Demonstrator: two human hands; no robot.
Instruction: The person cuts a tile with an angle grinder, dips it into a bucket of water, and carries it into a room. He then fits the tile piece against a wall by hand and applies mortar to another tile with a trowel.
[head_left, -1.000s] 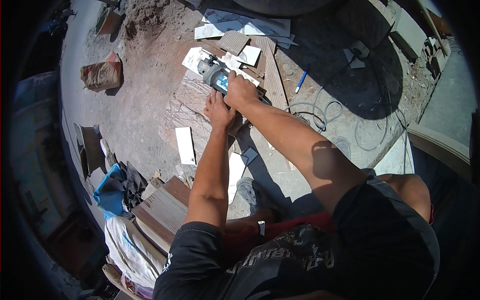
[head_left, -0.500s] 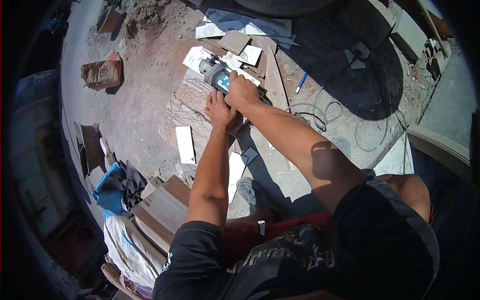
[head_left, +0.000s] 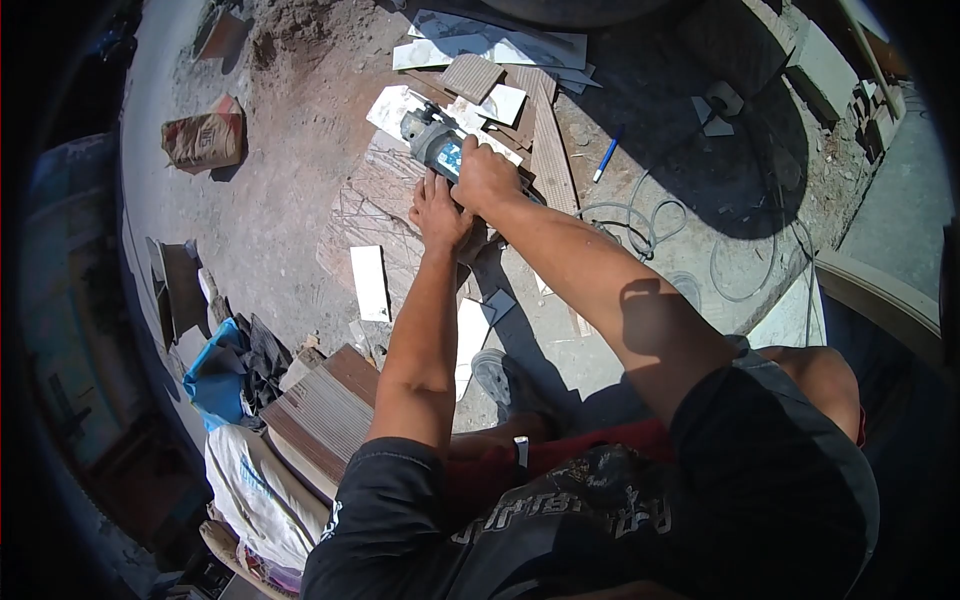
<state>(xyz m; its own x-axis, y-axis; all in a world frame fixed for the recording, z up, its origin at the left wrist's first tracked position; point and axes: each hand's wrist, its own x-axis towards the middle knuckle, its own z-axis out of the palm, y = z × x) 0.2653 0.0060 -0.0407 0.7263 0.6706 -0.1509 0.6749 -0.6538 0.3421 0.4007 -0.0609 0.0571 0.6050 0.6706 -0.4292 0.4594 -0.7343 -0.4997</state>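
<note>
An angle grinder [head_left: 432, 140], grey with a blue-and-white label, lies low over a white tile piece [head_left: 398, 108]. My right hand [head_left: 487, 177] is wrapped around its body from above. Just beside it, my left hand [head_left: 438, 212] rests with fingers stretched forward, close to the grinder's underside. What the left palm presses on is hidden. Beneath both hands is a scratched, cut-marked board [head_left: 370, 215] on the ground. The disc of the grinder is too small and overlapped to make out.
Tile offcuts [head_left: 500, 45] and brown ribbed strips [head_left: 550, 140] lie beyond the hands. A blue marker [head_left: 607, 155] and a looped cable [head_left: 650, 235] are to the right. A white tile strip [head_left: 369, 284], stacked ribbed tiles [head_left: 325, 410] and a paper sack [head_left: 205, 138] are to the left.
Both hands and the grinder have shifted very slightly in view, along with a small camera movement. The grip on the grinder is the same.
</note>
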